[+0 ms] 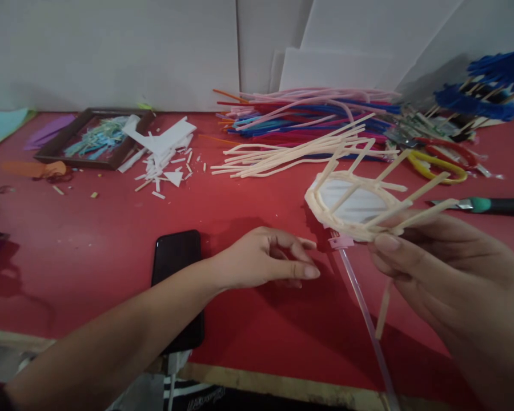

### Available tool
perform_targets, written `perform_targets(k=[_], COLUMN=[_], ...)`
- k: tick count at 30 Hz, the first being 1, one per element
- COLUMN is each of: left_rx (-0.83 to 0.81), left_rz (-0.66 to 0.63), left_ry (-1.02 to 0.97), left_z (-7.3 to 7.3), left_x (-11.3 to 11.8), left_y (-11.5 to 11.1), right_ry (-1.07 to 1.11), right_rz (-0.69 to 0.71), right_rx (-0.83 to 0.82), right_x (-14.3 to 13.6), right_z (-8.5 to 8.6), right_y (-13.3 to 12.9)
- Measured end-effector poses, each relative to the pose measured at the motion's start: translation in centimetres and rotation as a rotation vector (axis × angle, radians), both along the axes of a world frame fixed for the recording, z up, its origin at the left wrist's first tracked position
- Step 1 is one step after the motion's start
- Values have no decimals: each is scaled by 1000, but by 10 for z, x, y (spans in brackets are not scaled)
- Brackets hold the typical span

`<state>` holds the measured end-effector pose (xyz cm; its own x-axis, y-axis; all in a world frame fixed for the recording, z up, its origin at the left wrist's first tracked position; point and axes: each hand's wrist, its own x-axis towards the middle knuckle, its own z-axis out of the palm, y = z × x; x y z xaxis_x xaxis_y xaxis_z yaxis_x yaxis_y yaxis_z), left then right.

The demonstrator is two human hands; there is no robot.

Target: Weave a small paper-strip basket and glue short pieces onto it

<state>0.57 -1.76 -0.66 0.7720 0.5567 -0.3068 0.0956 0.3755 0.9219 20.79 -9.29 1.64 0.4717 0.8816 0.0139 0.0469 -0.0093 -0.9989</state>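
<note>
R hand (445, 268) pinches white disc (362, 205) w/ cream pipe-cleaner prongs (393, 166); L hand (274, 260) empty, fingers loosely apart. Over-tight pinch might bend prongs.

One left hand (272, 260), one right hand (449, 274); three o'clock: one oval piece (362, 202), one knife (488, 205); eight o'clock: one phone (177, 251); ten o'clock: one frame (79, 162).
</note>
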Motion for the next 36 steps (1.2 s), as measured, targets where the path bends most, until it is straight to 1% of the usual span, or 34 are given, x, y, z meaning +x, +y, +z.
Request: perform_targets(k=[2, 4, 7, 10, 13, 18, 20, 25, 29, 33, 36], left_rx=[-53, -117, -204, -241, -237, -174, -164, -262, -279, -318, -347], left_rz=[115, 192, 250, 319, 389, 650, 719, 805, 911, 923, 936], left_ry=[-40, -111, -197, -213, -212, -249, -247, -256, -299, -332, -358], left_z=[2, 5, 8, 6, 5, 13, 16, 15, 9, 5, 5], left_x=[1, 3, 4, 5, 6, 6, 5, 6, 8, 6, 4], left_y=[0, 1, 2, 2, 3, 10, 12, 16, 15, 18, 19], right_ry=[-20, -31, -34, -38, -38, -19, -23, -10, 0, -25, -29], right_rz=[12, 24, 43, 66, 71, 65, 70, 70, 71, 98, 108], right_rx=[11, 22, 33, 32, 25, 12, 14, 15, 38, 40, 49], right_x=[0, 0, 0, 1, 3, 2, 2, 0, 0, 2, 3], right_z=[0, -1, -3, -6, -6, -5, -5, -5, -5, -4, -4], right_y=[0, 1, 0, -1, -2, -2, -2, -1, 0, -1, -1])
